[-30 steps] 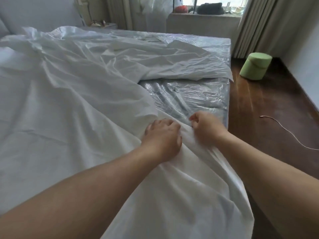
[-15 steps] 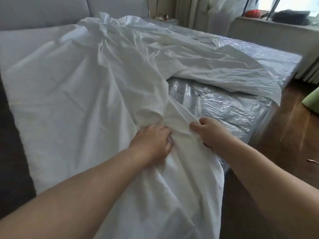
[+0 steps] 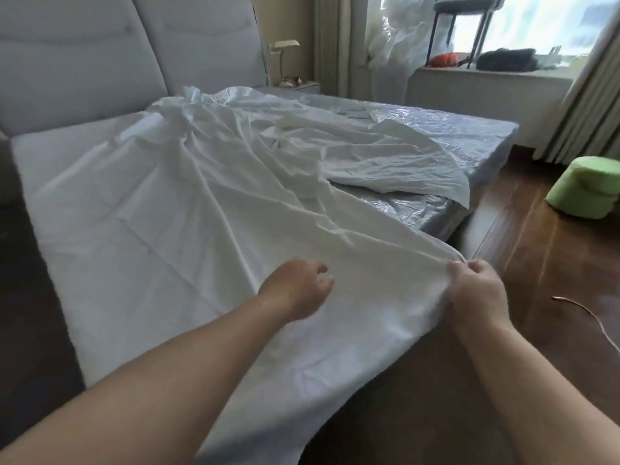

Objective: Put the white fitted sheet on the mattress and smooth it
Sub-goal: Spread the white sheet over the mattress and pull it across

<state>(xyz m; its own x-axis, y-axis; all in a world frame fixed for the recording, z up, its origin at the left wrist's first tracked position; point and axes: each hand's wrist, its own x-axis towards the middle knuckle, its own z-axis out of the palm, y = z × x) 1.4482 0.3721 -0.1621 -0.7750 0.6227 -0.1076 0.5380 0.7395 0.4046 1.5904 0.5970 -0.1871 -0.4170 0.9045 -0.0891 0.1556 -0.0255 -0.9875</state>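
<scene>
One head-worn wide-angle view looks forward and down from the foot of the bed, facing the grey padded headboard (image 3: 134,52). Both forearms reach in from the bottom edge, close to the lens. The curtained window (image 3: 536,25) lies far off, upper right.

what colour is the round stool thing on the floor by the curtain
Light green, seen in the head view: the stool.

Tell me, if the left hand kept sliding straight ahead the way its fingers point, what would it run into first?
Probably the raised fold of the white fitted sheet just beyond the left hand, which the right hand pinches at the edge. Depth is hard to judge here.
</scene>
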